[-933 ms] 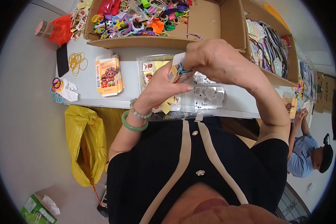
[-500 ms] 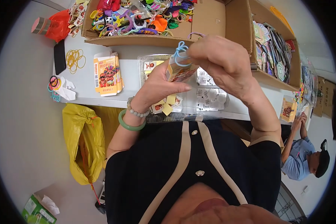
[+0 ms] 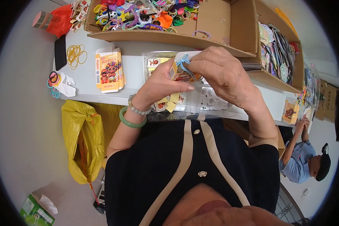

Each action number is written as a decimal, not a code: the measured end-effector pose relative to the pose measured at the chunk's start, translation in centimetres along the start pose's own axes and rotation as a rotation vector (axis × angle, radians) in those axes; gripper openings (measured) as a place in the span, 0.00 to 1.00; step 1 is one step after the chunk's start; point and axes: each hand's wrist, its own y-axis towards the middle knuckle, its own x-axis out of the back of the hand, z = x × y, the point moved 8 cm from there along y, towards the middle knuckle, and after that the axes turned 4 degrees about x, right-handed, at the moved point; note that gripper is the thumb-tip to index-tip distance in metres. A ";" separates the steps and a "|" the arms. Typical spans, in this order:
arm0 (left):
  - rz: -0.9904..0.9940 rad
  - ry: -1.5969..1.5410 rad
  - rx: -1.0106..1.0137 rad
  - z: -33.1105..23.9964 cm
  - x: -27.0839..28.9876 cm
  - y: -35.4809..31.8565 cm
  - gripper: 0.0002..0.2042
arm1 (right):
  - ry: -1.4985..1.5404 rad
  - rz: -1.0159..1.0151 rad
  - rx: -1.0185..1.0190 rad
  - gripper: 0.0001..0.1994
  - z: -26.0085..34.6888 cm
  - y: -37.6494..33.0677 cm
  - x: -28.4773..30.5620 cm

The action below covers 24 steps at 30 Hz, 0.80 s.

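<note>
My left hand (image 3: 160,88) and my right hand (image 3: 222,73) together hold a small stack of printed cards (image 3: 181,71) above the table edge. A blue rubber band (image 3: 184,62) is wrapped around the stack, under my right fingers. Right below my hands stands a clear plastic tray (image 3: 154,60) with small cards and yellow slips in it. My left wrist wears a green bangle and a bead bracelet.
A stack of orange printed cards (image 3: 108,71) lies to the left, with yellow rubber bands (image 3: 76,54) and a black phone (image 3: 60,52) beyond. Cardboard boxes of colourful toys (image 3: 139,15) and packets (image 3: 278,52) stand behind. A yellow bag (image 3: 81,139) hangs at left. Another person (image 3: 305,162) sits at right.
My hands have drawn the card stack a little nearer and lower, and the blue rubber band now lies looped around it.
</note>
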 end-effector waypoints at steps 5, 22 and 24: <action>0.025 0.072 0.020 0.3 -1.2 -0.6 0.27 | -0.020 -0.115 0.001 0.11 0.4 -0.9 0.9; -0.165 -0.219 -0.166 -2.3 1.1 -2.5 0.23 | -0.060 -0.137 -0.388 0.10 -4.6 -8.0 -4.3; -0.190 -0.142 -0.172 -2.2 1.4 -2.7 0.24 | -0.109 -0.056 -0.380 0.09 -3.8 -8.3 -5.3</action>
